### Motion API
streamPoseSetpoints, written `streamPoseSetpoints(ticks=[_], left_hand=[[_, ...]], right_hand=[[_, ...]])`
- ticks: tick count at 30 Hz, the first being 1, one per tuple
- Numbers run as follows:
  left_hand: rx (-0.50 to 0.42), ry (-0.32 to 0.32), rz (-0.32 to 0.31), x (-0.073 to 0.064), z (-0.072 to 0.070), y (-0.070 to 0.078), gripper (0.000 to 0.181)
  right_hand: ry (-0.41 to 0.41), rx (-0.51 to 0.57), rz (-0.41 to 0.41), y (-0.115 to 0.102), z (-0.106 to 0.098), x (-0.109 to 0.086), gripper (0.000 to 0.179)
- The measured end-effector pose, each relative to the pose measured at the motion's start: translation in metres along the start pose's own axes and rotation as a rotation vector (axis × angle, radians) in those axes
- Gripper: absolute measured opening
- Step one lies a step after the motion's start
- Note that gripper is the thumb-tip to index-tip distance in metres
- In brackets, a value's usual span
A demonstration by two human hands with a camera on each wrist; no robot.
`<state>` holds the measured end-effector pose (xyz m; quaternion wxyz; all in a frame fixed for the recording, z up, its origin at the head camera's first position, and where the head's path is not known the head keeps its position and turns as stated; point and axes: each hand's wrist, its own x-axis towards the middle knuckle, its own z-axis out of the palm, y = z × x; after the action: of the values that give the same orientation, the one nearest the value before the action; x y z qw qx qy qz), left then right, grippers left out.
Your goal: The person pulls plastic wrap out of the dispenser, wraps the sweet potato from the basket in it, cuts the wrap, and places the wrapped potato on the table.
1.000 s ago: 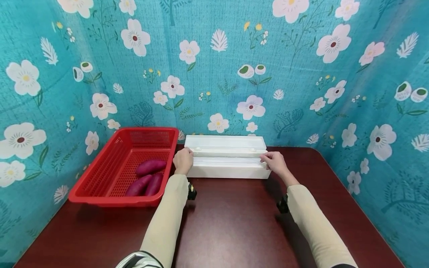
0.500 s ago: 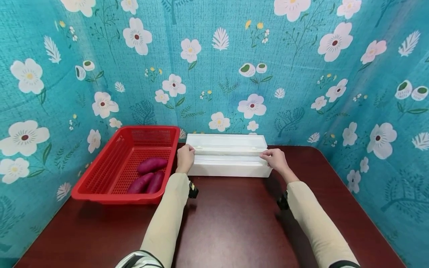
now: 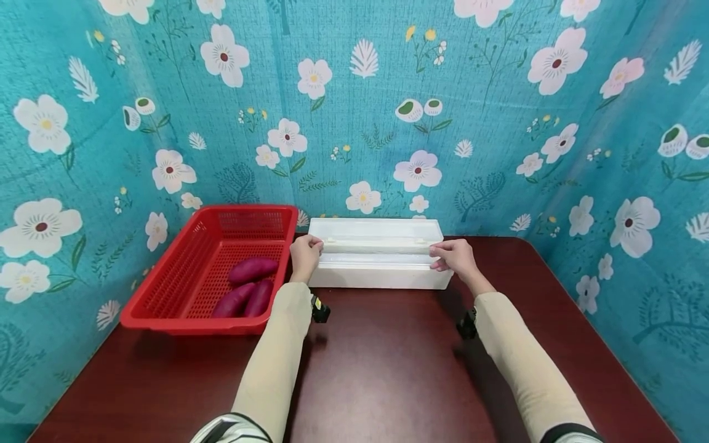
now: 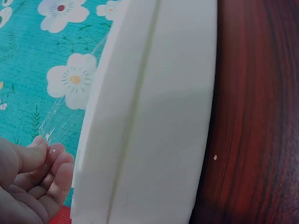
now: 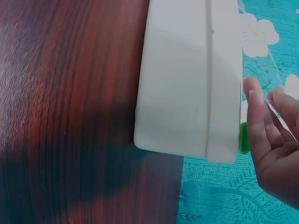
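Observation:
A long white cling film dispenser [image 3: 382, 278] lies on the table with its lid [image 3: 376, 226] raised at the back. My left hand [image 3: 305, 255] is at its left end. In the left wrist view, thumb and forefinger pinch the edge of clear cling film [image 4: 49, 126], which wrinkles at the fingertips. At the right end is my right hand [image 3: 455, 256]. Its thumb and forefinger meet on the film's other corner in the right wrist view, while the other fingers [image 5: 256, 112] extend beside the box. A green knob [image 5: 244, 138] shows on the dispenser near them.
A red perforated basket [image 3: 205, 326] stands on the left, holding several purple sweet potatoes [image 3: 252, 271]. The dark wooden table [image 3: 388, 363] reaches back to a teal flowered cloth [image 3: 354, 123] that hangs behind and at both sides.
The head view has shifted slightly. Both hands stay at the dispenser's ends with little movement; the right hand's lower fingers have spread a little. Basket and sweet potatoes are unmoved.

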<state>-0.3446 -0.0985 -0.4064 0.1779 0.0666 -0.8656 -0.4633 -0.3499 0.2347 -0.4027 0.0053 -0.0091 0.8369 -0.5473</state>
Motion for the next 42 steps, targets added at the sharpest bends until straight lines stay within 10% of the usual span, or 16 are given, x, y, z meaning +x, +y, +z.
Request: streamPoseSetpoints(ticks=[24, 33, 42], left_hand=[[-0.216, 0.037, -0.045, -0.004, -0.008, 0.009, 0.026], [-0.128, 0.044, -0.094, -0.015, -0.001, 0.003, 0.015], [0.002, -0.041, -0.130, -0.024, -0.006, 0.007, 0.041]], right_hand=[[0.024, 0.288, -0.003, -0.006, 0.000, -0.003, 0.055], [0.007, 0.266, 0.113, -0.002, 0.005, -0.007, 0.031], [-0.127, 0.147, 0.165, -0.006, -0.001, -0.007, 0.048]])
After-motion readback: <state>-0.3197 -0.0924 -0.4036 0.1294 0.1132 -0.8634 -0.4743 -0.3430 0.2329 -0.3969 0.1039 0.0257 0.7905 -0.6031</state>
